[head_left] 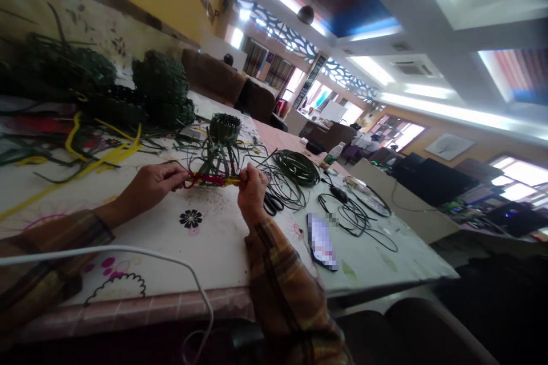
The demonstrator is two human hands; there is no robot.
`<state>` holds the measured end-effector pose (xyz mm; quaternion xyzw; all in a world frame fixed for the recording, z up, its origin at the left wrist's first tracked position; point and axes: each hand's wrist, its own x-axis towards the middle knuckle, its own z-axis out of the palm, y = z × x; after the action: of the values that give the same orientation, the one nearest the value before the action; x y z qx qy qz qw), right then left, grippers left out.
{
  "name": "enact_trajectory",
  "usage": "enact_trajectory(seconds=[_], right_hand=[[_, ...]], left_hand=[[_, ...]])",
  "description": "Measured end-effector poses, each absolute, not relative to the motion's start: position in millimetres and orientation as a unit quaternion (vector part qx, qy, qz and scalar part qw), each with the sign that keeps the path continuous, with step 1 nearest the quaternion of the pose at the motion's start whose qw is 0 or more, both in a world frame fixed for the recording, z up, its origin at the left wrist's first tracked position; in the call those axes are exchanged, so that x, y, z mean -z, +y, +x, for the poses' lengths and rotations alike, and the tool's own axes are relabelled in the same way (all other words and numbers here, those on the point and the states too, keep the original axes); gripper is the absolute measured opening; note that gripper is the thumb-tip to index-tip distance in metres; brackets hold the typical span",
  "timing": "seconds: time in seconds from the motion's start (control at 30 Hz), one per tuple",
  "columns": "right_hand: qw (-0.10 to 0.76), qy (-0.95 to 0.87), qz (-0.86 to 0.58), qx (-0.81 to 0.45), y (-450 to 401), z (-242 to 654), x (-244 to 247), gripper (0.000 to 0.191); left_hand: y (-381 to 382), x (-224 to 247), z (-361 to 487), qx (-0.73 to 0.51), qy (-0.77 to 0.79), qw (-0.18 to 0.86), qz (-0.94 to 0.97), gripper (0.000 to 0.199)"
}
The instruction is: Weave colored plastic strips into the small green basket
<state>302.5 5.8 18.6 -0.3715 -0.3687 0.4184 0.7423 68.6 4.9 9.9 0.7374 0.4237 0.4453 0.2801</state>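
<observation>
A narrow red-and-yellow woven strip point(209, 180) is stretched between my two hands above the table. My left hand point(159, 181) pinches its red end, fingers closed together. At the yellow end, my right hand point(253, 189) is closed in a pinch. Just behind the strip, loose dark green strips point(219, 158) fan out below a small dark green woven basket point(225, 126). Black-handled scissors point(273, 203) lie beside my right hand, their blades hidden.
Dark green woven bundles point(160, 82) and yellow strips point(113, 154) occupy the table's left. Coiled green strip point(296, 167), black cable point(359, 214), phone point(322, 241) and bottle point(334, 154) are right. A white cable point(141, 250) crosses the near foreground. The flowered tablecloth's point(171, 265) edge is near me.
</observation>
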Motion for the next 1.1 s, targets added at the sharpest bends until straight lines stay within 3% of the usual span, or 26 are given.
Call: enact_trajectory(seconds=[0.1,0.17,0.23,0.4,0.63,0.8,1.0,1.1], right_hand=[[0.743,-0.371,-0.367,-0.42,5.5,300.9,-17.1,0.05],[0.742,-0.367,-0.366,-0.425,5.1,299.8,-16.4,0.05],[0.739,-0.361,-0.374,-0.429,4.9,299.0,-16.0,0.049],[0.75,-0.359,-0.361,-0.423,5.9,299.4,-15.0,0.048],[0.744,-0.377,-0.364,-0.414,-1.0,287.5,-11.9,0.045],[0.721,-0.425,-0.368,-0.405,-9.7,274.7,-7.9,0.052],[0.707,-0.436,-0.374,-0.412,-12.2,269.9,3.0,0.052],[0.696,-0.429,-0.379,-0.434,-8.8,270.3,9.4,0.051]], left_hand=[[6.5,-6.5,72.6,-0.39,0.484,0.493,0.609,0.039],[7.3,-3.9,74.0,-0.368,0.496,0.536,0.576,0.038],[6.1,-2.7,74.5,-0.376,0.515,0.459,0.619,0.036],[-4.2,-5.4,75.8,-0.503,0.48,0.071,0.715,0.026],[-0.7,1.6,76.8,-0.413,0.491,0.017,0.767,0.02],[1.2,8.3,76.7,-0.405,0.546,0.115,0.724,0.024],[-4.5,7.5,82.5,-0.468,0.493,0.386,0.624,0.035],[-5.4,6.2,82.6,-0.471,0.472,0.439,0.602,0.041]])
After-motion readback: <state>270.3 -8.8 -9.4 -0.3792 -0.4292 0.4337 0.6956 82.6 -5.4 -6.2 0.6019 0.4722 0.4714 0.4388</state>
